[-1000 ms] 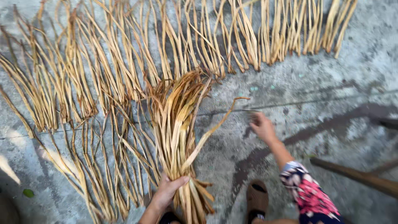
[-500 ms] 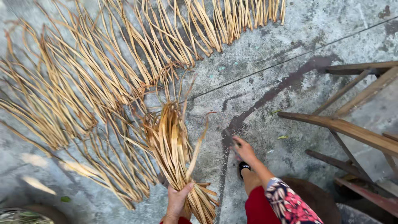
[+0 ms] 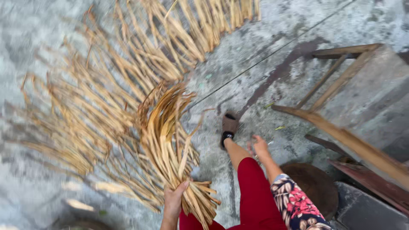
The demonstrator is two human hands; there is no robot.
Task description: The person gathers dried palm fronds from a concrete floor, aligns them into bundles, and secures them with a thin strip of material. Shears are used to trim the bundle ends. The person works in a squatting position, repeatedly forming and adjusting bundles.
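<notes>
Straw-coloured dried leaf strips [image 3: 170,140] fan upward from the lower centre of the frame, bunched in the left hand [image 3: 174,200], whose fingers close around the bundle's cut ends. The right hand [image 3: 260,147] hangs open and empty beside the red-trousered leg [image 3: 251,187]. Held so near the ends, loose strips could slide out and scatter among the strips spread on the concrete [image 3: 106,102]. The wooden frame [image 3: 341,132] at right stands close enough to trip the sandalled foot [image 3: 229,127].

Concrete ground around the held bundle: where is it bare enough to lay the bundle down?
Bare grey concrete ground runs between the spread rows of dried tan strips and the wooden frame, ahead of the sandalled foot. Left and far ground are crowded with strips. The left hand grips the bundle of dried strips; the right hand is free.
</notes>
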